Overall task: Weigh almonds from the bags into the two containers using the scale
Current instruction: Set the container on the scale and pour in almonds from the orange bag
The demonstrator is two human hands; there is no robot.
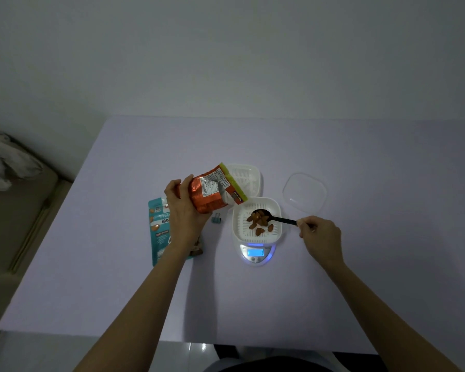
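My left hand (184, 210) grips an orange almond bag (215, 190), tilted with its mouth toward a white container (240, 226) that sits on the scale (256, 255). Several almonds (258, 224) lie in that container. My right hand (318, 233) pinches the handle of a black spoon (275, 217) whose bowl is over the almonds. The scale's display glows blue. A second white container (249, 178) stands behind the bag. A teal almond bag (159, 232) lies flat under my left forearm.
A clear lid (304, 191) lies to the right of the containers. A small blue binder clip (215, 219) rests between the bags and the scale. The table's left edge borders a beige bed with crumpled cloth (8, 162).
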